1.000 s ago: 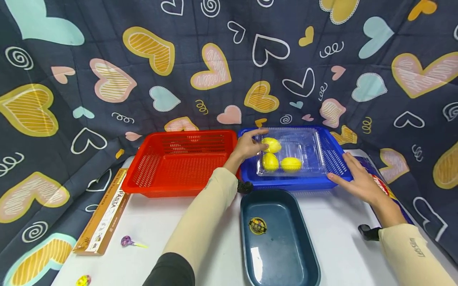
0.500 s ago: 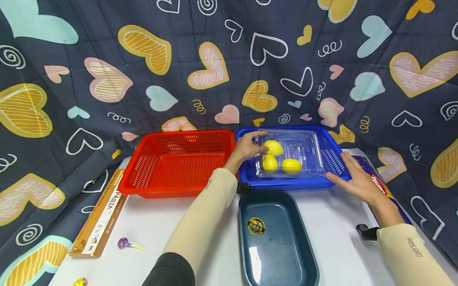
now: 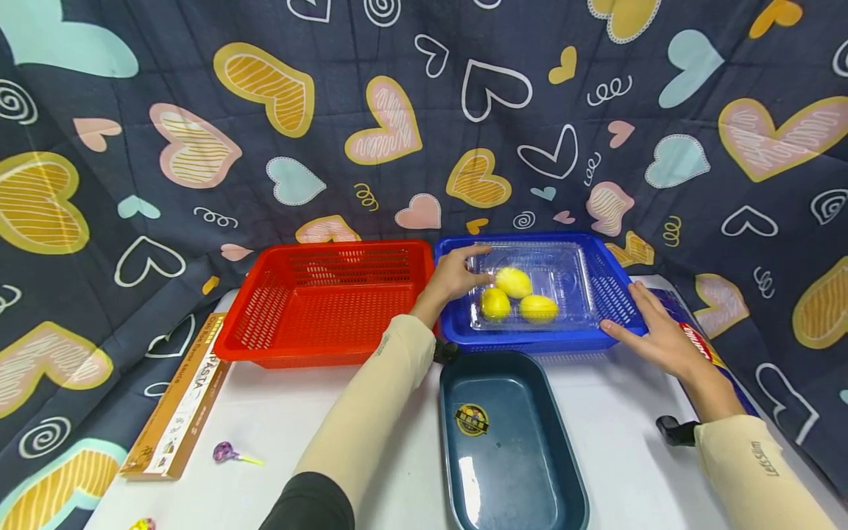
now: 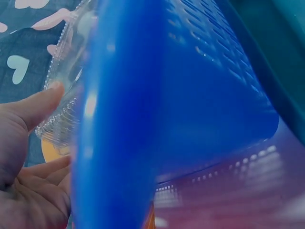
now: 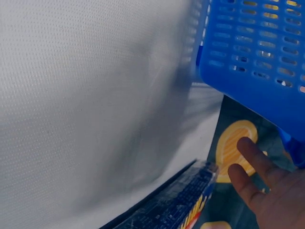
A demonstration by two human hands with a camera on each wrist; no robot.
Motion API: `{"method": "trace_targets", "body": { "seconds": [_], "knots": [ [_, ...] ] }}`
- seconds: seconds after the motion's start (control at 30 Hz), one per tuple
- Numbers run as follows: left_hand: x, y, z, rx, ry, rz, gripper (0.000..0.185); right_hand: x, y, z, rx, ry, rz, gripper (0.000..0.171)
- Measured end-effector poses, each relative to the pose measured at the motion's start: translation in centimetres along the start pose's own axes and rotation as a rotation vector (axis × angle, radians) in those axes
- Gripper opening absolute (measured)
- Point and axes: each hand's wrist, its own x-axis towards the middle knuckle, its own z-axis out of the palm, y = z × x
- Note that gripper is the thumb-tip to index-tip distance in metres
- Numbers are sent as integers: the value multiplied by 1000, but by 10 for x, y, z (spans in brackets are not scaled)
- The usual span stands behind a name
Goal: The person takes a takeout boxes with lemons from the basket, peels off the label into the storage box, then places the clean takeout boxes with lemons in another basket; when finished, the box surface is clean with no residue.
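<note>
Beside the blue basket (image 3: 616,294), the long box (image 3: 702,342) is largely hidden under the right hand (image 3: 662,335), its lettering unreadable. Left of that basket, a sweet (image 3: 142,524) is cut off by the bottom edge. In the left wrist view the basket wall blurs across the frame, hiding most of the clear tray (image 4: 64,102); the left hand (image 4: 28,162) is cropped.

Layout. Left hand (image 3: 453,276) at the clamshell box (image 3: 533,287), which lies in the right-hand basket (image 3: 619,298) and holds three lemons (image 3: 513,282). Right hand (image 3: 656,335) at that basket's right rim. Second basket (image 3: 331,302) left of the left hand; tray (image 3: 510,442) nearer the person, between the forearms.
</note>
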Motion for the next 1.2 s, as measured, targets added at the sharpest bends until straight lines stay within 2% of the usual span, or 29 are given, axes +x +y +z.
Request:
{"method": "trace_targets", "body": {
  "seconds": [0.2, 0.43, 0.7, 0.83, 1.1, 1.2],
  "knots": [
    [1, -2, -2, 32, -48, 28, 66, 0, 0, 0, -1, -1, -9, 106],
    [-1, 1, -5, 35, -140, -5, 79, 0, -1, 1, 5, 4, -3, 106],
    [0, 4, -7, 29, -224, 1, 85, -1, -2, 1, 17, 1, -3, 106],
    [0, 2, -7, 24, -222, 10, 83, 0, -2, 2, 16, 9, -12, 106],
    [-3, -2, -5, 6, -150, 41, 79, -1, -2, 2, 21, 20, -22, 106],
    [-6, -2, -5, -39, -133, 42, 76, -1, -1, 2, 20, 21, -23, 106]
  ]
}}
